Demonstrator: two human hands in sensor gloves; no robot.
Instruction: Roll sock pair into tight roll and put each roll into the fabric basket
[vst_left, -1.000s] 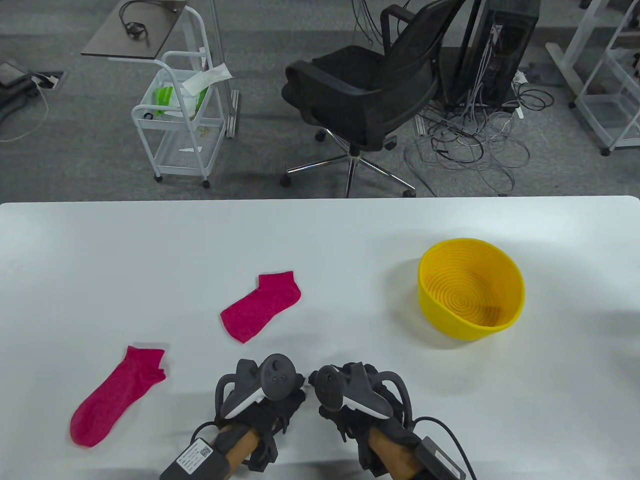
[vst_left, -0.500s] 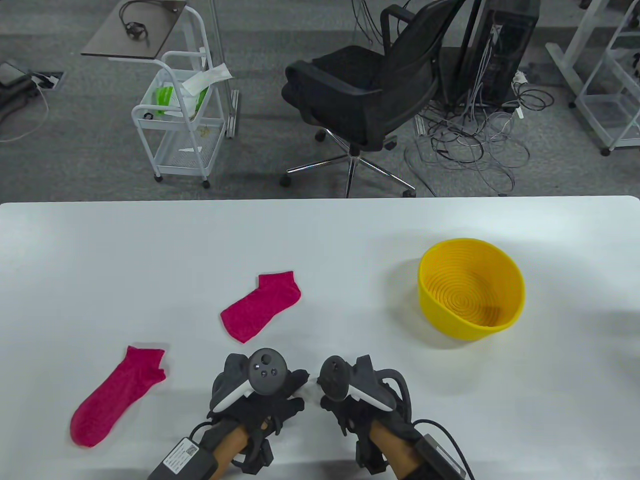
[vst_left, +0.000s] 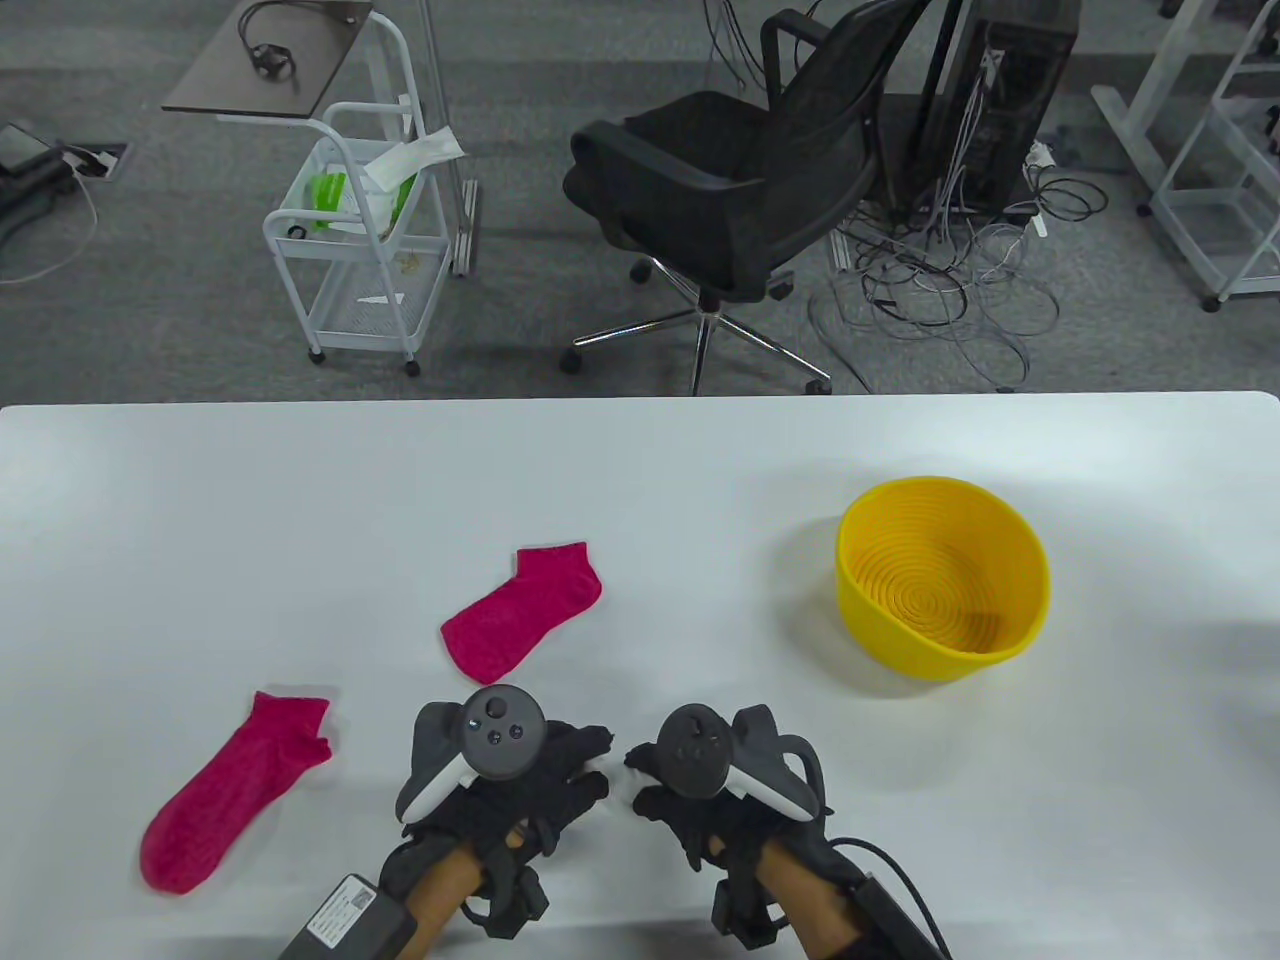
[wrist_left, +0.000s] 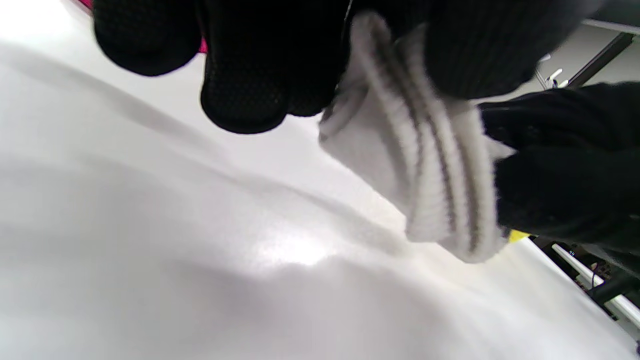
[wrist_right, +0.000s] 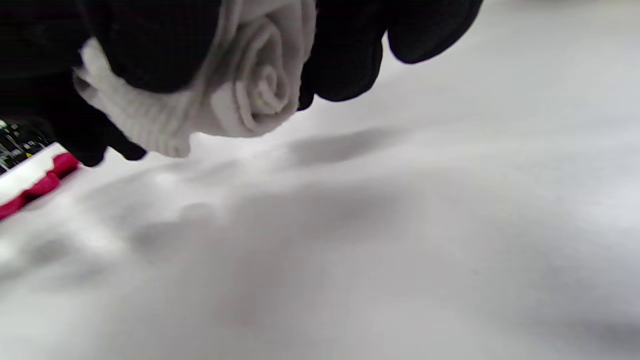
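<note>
Now your left hand (vst_left: 520, 785) and right hand (vst_left: 705, 800) both grip one white sock roll (wrist_right: 240, 95) above the bench (vst_left: 640, 480). Two pink socks (vst_left: 522, 612) lie apart, and the basket (vst_left: 942, 578) stands to the right.

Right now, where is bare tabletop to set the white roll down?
Free: between the yellow basket and the right hand, and the whole far strip. Crowded: left of the left hand, by both pink socks.
</note>
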